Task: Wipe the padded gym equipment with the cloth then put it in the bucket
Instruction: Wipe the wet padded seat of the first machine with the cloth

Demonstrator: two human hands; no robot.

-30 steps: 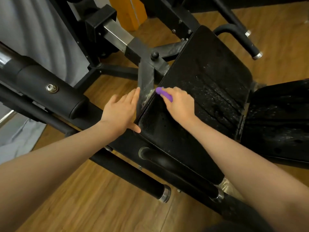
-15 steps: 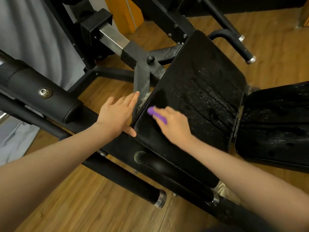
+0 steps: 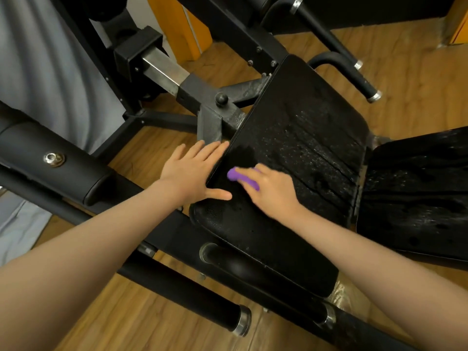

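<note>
Wiping in progress: right hand [image 3: 272, 191] presses the purple cloth [image 3: 240, 177] onto the wet pad [image 3: 298, 148], fingers curled over it; left hand [image 3: 195, 171] lies flat at the pad's edge. Bucket unseen; deposit remains.

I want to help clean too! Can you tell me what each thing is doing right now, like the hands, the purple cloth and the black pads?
left hand: open, fingers straight, resting on the pad's left edge.
right hand: pressing the cloth onto the pad.
purple cloth: bunched under the right hand, on the pad.
seat pad: wet, speckled with droplets, cracked.
second pad: wet too, untouched.
bucket: not in view.
</note>
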